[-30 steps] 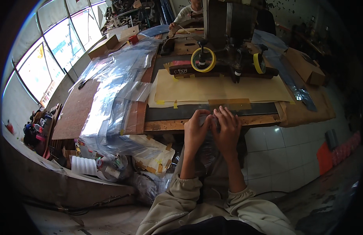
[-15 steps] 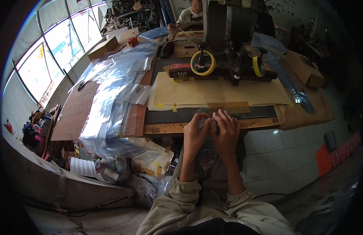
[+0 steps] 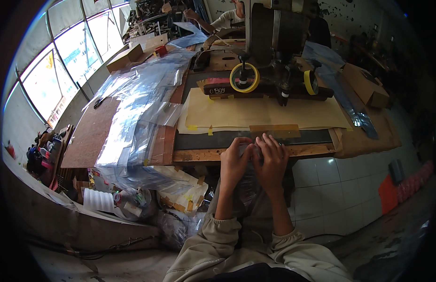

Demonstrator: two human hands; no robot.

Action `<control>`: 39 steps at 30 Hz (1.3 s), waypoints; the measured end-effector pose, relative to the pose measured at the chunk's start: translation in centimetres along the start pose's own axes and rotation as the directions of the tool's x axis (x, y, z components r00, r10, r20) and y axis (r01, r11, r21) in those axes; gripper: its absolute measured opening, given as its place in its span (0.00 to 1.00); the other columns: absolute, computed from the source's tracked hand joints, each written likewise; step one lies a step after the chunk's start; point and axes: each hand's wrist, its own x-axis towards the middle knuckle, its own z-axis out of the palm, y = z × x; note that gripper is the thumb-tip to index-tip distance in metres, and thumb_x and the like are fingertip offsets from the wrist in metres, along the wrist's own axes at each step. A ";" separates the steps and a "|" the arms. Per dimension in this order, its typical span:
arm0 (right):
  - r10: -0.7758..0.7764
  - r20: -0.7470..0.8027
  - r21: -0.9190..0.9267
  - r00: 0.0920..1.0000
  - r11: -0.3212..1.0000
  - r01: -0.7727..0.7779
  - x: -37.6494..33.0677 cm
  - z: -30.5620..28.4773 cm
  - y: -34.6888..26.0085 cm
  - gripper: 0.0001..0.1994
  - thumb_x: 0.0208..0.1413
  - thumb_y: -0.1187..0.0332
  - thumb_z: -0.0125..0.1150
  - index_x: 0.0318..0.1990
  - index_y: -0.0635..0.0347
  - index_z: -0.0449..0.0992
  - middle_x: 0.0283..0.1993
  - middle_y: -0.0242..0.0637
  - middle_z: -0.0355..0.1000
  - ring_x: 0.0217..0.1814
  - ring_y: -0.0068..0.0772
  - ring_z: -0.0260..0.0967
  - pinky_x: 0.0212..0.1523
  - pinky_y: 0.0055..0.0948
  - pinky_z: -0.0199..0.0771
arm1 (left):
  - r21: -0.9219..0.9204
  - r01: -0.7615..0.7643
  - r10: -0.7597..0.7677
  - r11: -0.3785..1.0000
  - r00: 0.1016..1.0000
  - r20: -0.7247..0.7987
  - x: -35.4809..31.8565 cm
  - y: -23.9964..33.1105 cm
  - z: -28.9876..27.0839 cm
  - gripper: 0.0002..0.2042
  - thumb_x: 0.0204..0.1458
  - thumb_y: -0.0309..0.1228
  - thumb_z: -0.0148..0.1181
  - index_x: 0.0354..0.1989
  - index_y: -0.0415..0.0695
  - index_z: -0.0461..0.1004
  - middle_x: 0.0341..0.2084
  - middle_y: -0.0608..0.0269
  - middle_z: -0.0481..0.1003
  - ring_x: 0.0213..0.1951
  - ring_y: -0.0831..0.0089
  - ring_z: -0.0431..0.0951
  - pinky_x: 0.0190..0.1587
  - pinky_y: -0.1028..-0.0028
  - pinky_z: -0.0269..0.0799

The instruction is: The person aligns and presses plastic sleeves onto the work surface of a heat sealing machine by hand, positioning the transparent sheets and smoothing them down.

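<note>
At the front edge of the worktable, my left hand (image 3: 235,159) and my right hand (image 3: 270,163) are side by side. Fingers are bent and thumbs press inward on both, pinching what looks like a clear plastic sheet (image 3: 248,181) that hangs down between my wrists; its upper part is hard to make out. Just beyond my fingertips, a brown strip of tape (image 3: 274,131) lies across the edge of a cream board (image 3: 269,115). Over that board stands a machine with a dark pressing bar (image 3: 269,91), and two yellow rings (image 3: 310,81) hang on its knobs.
Overlapping clear plastic sheets (image 3: 147,101) cover the table's left side, with small scissors (image 3: 98,102) beside them. Cardboard boxes (image 3: 366,84) stand at the right and far left. A person (image 3: 229,19) sits behind the machine. The wooden table edge (image 3: 199,155) faces me.
The person across the table has raised an arm, lifting a bluish plastic sheet. My hands stay almost in the same place, with only slight finger movement.
</note>
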 end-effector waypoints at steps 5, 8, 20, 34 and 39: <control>-0.005 0.004 0.002 1.000 1.000 0.005 0.0 0.0 0.0 0.17 0.53 0.58 0.51 0.47 0.53 0.72 0.53 0.36 0.66 0.59 0.35 0.59 0.60 0.45 0.48 | 0.002 -0.016 0.016 1.000 1.000 -0.004 0.0 -0.1 -0.1 0.09 0.48 0.29 0.58 0.37 0.41 0.73 0.26 0.58 0.77 0.26 0.75 0.76 0.30 0.76 0.68; -0.013 0.003 0.003 1.000 1.000 0.013 0.0 0.0 -0.2 0.17 0.53 0.58 0.51 0.48 0.53 0.72 0.53 0.36 0.66 0.59 0.35 0.59 0.60 0.45 0.48 | 0.038 -0.042 0.041 0.998 0.999 0.016 -0.1 -0.1 -0.3 0.08 0.49 0.27 0.56 0.37 0.39 0.71 0.27 0.53 0.76 0.30 0.63 0.79 0.31 0.72 0.71; -0.020 0.004 -0.015 1.000 1.000 0.020 -0.2 -0.1 0.0 0.17 0.53 0.58 0.51 0.48 0.53 0.71 0.54 0.36 0.65 0.60 0.35 0.58 0.60 0.44 0.48 | 0.032 -0.110 0.111 0.993 0.994 -0.010 -0.3 -0.6 0.1 0.08 0.49 0.27 0.56 0.38 0.39 0.70 0.27 0.52 0.76 0.28 0.61 0.78 0.30 0.72 0.70; -0.025 0.067 0.015 0.997 1.000 0.024 0.2 -0.7 -0.3 0.19 0.53 0.58 0.52 0.51 0.53 0.69 0.56 0.39 0.63 0.62 0.37 0.56 0.61 0.45 0.46 | 0.015 -0.039 0.039 0.999 0.999 -0.004 -0.2 -0.5 -0.5 0.08 0.52 0.25 0.49 0.39 0.41 0.71 0.23 0.52 0.74 0.24 0.64 0.76 0.28 0.73 0.68; -0.039 0.089 0.093 0.995 0.995 0.031 -0.1 -1.3 0.1 0.20 0.53 0.59 0.54 0.52 0.54 0.68 0.57 0.42 0.63 0.62 0.39 0.56 0.60 0.45 0.48 | -0.213 0.011 -0.024 0.977 0.998 -0.055 -0.5 -1.9 0.3 0.07 0.53 0.21 0.49 0.38 0.39 0.72 0.27 0.61 0.77 0.30 0.82 0.75 0.33 0.80 0.68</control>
